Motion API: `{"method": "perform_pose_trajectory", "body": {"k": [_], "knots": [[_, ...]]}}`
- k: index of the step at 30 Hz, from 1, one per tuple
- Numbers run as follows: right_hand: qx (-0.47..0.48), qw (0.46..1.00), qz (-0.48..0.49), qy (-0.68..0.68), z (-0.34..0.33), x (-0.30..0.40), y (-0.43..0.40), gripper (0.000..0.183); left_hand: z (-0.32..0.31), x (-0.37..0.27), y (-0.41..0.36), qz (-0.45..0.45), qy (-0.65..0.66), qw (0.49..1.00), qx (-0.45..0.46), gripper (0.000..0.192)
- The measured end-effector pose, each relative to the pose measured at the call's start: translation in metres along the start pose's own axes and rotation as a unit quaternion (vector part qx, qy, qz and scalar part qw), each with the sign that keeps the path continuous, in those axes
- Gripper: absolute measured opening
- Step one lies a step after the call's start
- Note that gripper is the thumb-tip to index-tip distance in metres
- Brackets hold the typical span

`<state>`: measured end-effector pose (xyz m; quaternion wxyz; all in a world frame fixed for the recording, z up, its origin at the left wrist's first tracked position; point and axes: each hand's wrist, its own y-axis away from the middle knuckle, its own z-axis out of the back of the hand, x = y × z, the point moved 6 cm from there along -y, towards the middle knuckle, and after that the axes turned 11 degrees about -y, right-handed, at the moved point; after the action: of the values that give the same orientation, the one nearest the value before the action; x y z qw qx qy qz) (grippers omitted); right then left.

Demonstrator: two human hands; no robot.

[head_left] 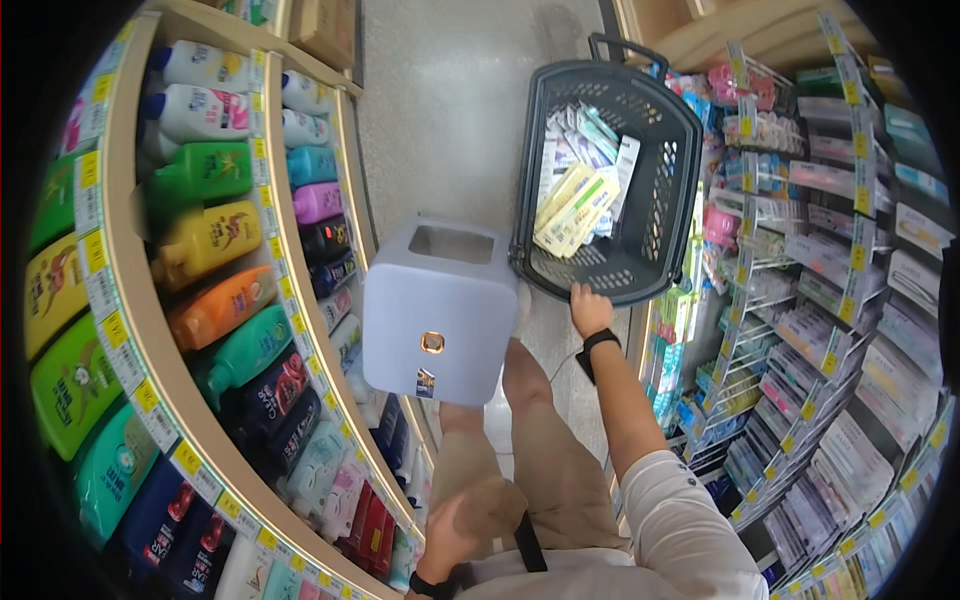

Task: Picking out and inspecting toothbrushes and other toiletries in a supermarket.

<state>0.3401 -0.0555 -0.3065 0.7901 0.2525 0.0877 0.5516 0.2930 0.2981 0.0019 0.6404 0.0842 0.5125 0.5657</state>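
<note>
My right hand (591, 307) is closed on the near rim of a dark plastic shopping basket (544, 281). Inside the basket lie yellow-and-white boxes (574, 214) on top of several slim white packages (581, 142). A pale lilac square-sided stool (442, 322) with a recessed top panel and a round copper-coloured emblem stands left of the basket, just in front of my legs. Near my lap, at the bottom, is my left hand (450, 529); a blurred brownish patch covers its fingers, so whether it holds anything is hidden.
Shelves of shampoo and body-wash bottles (217, 307) line the left side, with price tags along their edges. On the right, wire racks (739, 300) carry packaged small goods. Grey aisle floor (442, 112) shows between them, and a cardboard box (322, 30) sits at the top left.
</note>
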Motion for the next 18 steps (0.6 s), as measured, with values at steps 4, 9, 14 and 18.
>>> {"method": "perform_pose_trajectory", "body": {"k": [4,9,14,18], "knots": [[-0.009,0.998,0.056,0.035,-0.005,-0.01,0.016,0.006,0.004,0.0,-0.006,0.042,0.031,0.998,0.035,0.055],[0.027,0.995,0.034,0.087,-0.01,-0.079,0.046,0.011,0.014,0.006,-0.012,0.032,0.024,0.999,-0.024,0.056],[0.066,0.993,-0.011,0.096,-0.013,-0.102,0.061,0.018,0.027,-0.016,-0.02,0.033,0.046,0.998,-0.028,0.057],[0.072,0.996,-0.048,-0.028,0.018,-0.092,0.086,0.034,0.049,-0.038,-0.012,-0.005,0.016,1.0,-0.025,0.057]]}}
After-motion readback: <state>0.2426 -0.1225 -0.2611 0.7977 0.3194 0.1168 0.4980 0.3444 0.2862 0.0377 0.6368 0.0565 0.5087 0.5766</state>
